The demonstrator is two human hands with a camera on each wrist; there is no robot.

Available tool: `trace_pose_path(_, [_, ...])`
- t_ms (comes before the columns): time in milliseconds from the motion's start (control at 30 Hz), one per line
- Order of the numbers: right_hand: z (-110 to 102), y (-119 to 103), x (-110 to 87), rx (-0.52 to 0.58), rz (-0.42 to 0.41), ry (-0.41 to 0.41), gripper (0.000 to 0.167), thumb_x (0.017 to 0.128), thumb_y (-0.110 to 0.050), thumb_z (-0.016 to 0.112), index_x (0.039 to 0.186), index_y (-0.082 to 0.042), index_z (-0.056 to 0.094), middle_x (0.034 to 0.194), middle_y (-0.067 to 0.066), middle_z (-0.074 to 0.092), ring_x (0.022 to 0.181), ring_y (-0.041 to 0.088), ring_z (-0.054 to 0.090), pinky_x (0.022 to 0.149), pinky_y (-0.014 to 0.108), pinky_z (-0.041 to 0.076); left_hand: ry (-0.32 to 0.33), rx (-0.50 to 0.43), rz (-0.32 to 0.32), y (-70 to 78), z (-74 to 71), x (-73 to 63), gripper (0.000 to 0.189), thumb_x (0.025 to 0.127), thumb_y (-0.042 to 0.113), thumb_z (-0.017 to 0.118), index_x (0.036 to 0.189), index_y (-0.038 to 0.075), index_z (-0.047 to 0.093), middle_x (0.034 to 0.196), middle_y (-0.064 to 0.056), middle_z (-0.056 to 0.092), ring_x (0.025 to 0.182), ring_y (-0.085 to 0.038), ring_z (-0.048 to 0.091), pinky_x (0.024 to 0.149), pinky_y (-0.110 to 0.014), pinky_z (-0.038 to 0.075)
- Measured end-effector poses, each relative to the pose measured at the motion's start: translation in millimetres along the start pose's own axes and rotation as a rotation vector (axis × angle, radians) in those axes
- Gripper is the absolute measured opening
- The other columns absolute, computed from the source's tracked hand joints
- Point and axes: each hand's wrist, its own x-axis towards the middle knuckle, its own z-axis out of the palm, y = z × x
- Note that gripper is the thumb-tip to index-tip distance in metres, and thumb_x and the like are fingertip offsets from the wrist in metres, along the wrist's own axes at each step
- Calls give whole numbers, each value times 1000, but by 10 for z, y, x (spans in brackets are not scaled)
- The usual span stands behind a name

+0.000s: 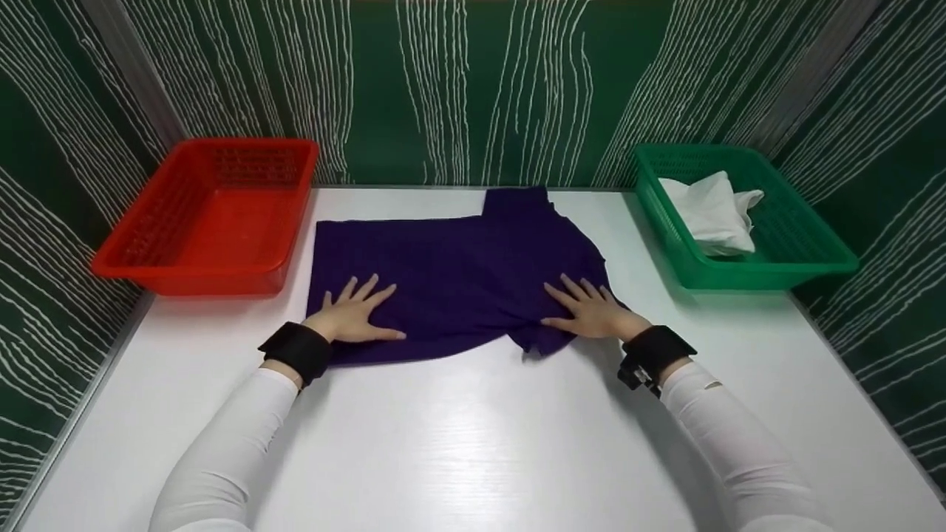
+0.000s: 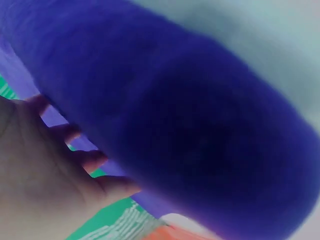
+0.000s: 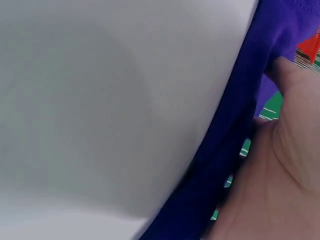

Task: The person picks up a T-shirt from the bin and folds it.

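A dark purple T-shirt (image 1: 443, 273) lies spread sideways on the white table, its hem at the left and its sleeves at the right. My left hand (image 1: 353, 314) rests on the shirt near the hem, fingers spread. On the shoulder part, close to the near sleeve, my right hand (image 1: 587, 309) presses with its fingers fanned out. In the left wrist view the purple fabric (image 2: 150, 110) fills most of the picture beside the fingers. The right wrist view shows the shirt's edge (image 3: 220, 135) running along under my hand.
A red plastic basket (image 1: 199, 284) stands at the back left of the table (image 1: 458, 443). At the back right is a green basket (image 1: 768, 277) holding a crumpled white cloth (image 1: 713, 214). Green walls with white streaks enclose the table's back and sides.
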Motion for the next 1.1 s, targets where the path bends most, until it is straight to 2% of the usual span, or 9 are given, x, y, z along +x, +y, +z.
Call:
trace_pose_path(233, [25, 143, -26, 104, -10, -16, 103, 88, -71, 63, 166, -24, 14, 175, 15, 0, 159, 50, -4, 122, 77, 1, 12, 9, 6, -103, -67, 50, 100, 89, 69, 63, 166, 27, 15, 175, -13, -1, 160, -49, -7, 119, -81, -4])
trace_pose_path(400, [12, 216, -27, 113, -41, -8, 115, 80, -68, 75, 166, -23, 14, 175, 16, 0, 159, 51, -4, 121, 79, 3, 5, 5, 9, -144, -118, 104, 101, 88, 69, 64, 166, 28, 16, 176, -12, -2, 160, -49, -8, 119, -80, -5])
trace_pose_path(533, [-26, 246, -66, 101, -74, -2, 124, 74, -62, 84, 166, -18, 14, 174, 21, -2, 157, 55, -5, 119, 81, 1, 39, 12, 16, -194, -123, 128, 99, 88, 69, 63, 166, 28, 18, 176, -12, 1, 160, -48, -6, 120, -79, -4])
trace_pose_path(667, [-42, 223, -145, 80, -101, 19, 127, 71, -58, 88, 166, -16, 15, 172, 25, -4, 157, 56, -5, 118, 82, -2, 93, 32, 6, -216, -81, 77, 96, 91, 69, 60, 166, 25, 18, 175, -15, 3, 160, -49, -1, 121, -79, -2])
trace_pose_path(767, [-19, 174, -224, 46, -149, 96, 126, 70, -56, 89, 165, -14, 18, 171, 28, 1, 156, 58, 0, 117, 82, 2, 120, 52, -9, -187, -29, -21, 92, 96, 66, 55, 166, 20, 17, 174, -19, 5, 159, -50, 3, 121, -79, 0])
trace_pose_path(867, [19, 110, -304, 14, -232, 239, 114, 71, -51, 90, 161, -11, 32, 166, 29, 22, 153, 56, 20, 117, 80, 15, 138, 62, 8, -135, 19, -134, 88, 99, 63, 53, 165, 15, 20, 173, -22, 9, 158, -52, 9, 122, -78, 4])
trace_pose_path(933, [42, 59, -347, -4, -293, 344, 93, 75, -44, 90, 150, -8, 49, 154, 25, 43, 143, 49, 40, 115, 71, 31, 144, 64, 32, -102, 37, -198, 86, 99, 61, 54, 164, 14, 23, 172, -23, 13, 158, -52, 12, 122, -78, 6])
trace_pose_path(1000, [66, 12, -370, -15, -348, 418, 66, 79, -36, 89, 133, -8, 63, 134, 18, 59, 126, 38, 56, 107, 58, 46, 147, 75, 55, -91, 50, -232, 84, 99, 59, 55, 163, 12, 27, 171, -24, 17, 157, -52, 16, 122, -77, 10])
trace_pose_path(1100, [101, -43, -383, -46, -391, 455, 36, 83, -30, 86, 111, -12, 72, 111, 7, 65, 101, 24, 64, 87, 42, 57, 151, 86, 80, -96, 52, -244, 81, 99, 55, 57, 162, 11, 31, 170, -25, 21, 156, -53, 19, 122, -76, 13])
